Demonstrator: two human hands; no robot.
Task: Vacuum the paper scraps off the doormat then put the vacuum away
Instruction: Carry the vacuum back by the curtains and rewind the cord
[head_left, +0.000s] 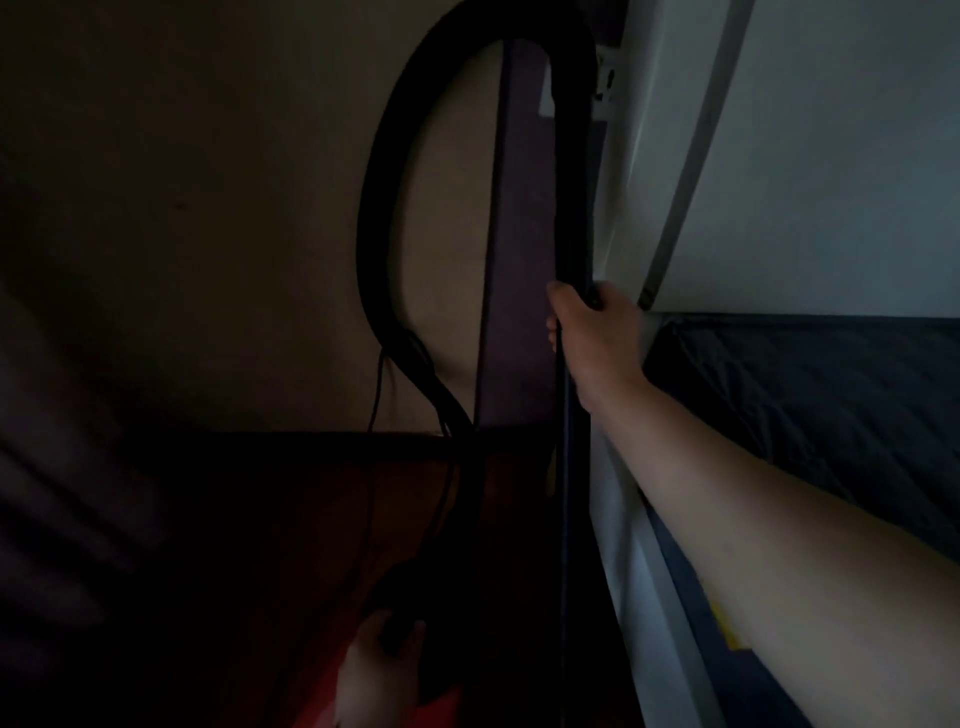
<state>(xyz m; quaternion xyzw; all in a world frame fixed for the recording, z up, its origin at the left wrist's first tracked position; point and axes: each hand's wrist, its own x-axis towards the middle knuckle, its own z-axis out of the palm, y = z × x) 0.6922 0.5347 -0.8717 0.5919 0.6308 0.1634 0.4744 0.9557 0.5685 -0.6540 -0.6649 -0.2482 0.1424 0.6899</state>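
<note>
The scene is very dark. My right hand (597, 338) grips the vacuum's upright black wand (571, 208) at mid-height, close to a white door frame. The black hose (379, 218) arcs from the wand's top down to the left toward the floor. Low in the frame my left hand (376, 670) holds a dark part of the vacuum (410, 613), possibly its body or handle; its shape is lost in shadow. A thin cord (375, 389) hangs beside the hose. No paper scraps are visible.
A white door frame (628, 208) and a pale wall stand to the right. A dark grey quilted mat (810, 405) lies on the floor at right. A beige wall and dark skirting are behind the hose. Something red shows at the bottom centre.
</note>
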